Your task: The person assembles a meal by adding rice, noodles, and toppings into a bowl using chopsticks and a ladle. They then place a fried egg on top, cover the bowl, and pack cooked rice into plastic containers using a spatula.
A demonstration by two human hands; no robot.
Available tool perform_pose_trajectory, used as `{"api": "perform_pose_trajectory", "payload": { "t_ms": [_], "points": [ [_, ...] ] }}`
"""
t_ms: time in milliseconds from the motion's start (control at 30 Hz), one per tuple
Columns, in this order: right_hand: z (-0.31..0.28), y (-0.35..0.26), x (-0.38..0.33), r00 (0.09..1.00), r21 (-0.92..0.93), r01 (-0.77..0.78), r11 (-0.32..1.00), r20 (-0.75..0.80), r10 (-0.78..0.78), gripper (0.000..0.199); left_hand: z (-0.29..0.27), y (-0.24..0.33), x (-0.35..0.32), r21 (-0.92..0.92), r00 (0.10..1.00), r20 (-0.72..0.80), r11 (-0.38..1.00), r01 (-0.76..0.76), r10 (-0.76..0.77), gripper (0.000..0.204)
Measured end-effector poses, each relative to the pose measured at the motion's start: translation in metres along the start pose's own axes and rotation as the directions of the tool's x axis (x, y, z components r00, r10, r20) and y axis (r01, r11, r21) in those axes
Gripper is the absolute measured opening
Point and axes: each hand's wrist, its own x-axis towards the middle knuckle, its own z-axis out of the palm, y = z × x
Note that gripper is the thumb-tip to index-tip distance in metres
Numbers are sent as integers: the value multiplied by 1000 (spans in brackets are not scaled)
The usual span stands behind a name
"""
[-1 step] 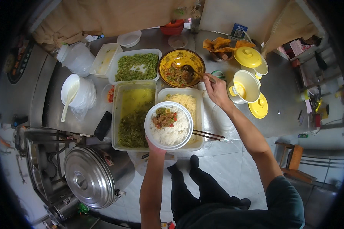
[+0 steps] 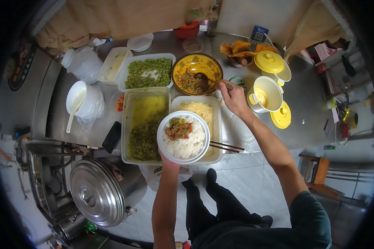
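Observation:
My left hand (image 2: 168,159) is closed round the underside of a white round bowl (image 2: 183,157) of rice, its fingers mostly hidden beneath. A heap of chopped meat with red and green pepper (image 2: 178,129) lies on the rice, toward the far left. The fingers of my right hand (image 2: 233,97) wrap the wooden handle of a dark spoon (image 2: 202,78). Its head rests among the chopped meat and pepper mix (image 2: 189,83) in a yellow patterned bowl (image 2: 195,60). Under the held bowl stands a tub of pale yellow shreds (image 2: 201,109).
Left of that tub are containers of dark greens in liquid (image 2: 145,137) and chopped green vegetables (image 2: 147,68). Chopsticks (image 2: 228,147) jut past the counter's near edge. Yellow-lidded pots (image 2: 265,94) stand at right. A large steel pot (image 2: 96,193) is below left.
The spoon head has shifted slightly within the yellow patterned bowl, stirring the meat mix. My right hand has barely moved, and the rice bowl stays in place.

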Motion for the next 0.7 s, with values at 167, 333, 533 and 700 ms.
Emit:
{"api": "perform_pose_trajectory", "payload": {
  "t_ms": [167,333,533,700],
  "points": [
    [16,-12,16,993,125,-108,986,54,102,39,-21,-4,-5,4,999,-16,999,-49,49,63],
    [17,-6,6,857,-298,496,815,318,-405,19,-35,0,18,588,897,436,734,-341,67,54],
    [35,-8,-4,985,105,155,982,-94,-145,31,-52,-1,5,457,909,384,823,-338,161,67],
    [42,12,17,790,633,-407,658,-117,601,34,-63,5,8,700,871,418,520,-489,257,67]
  ]
}}
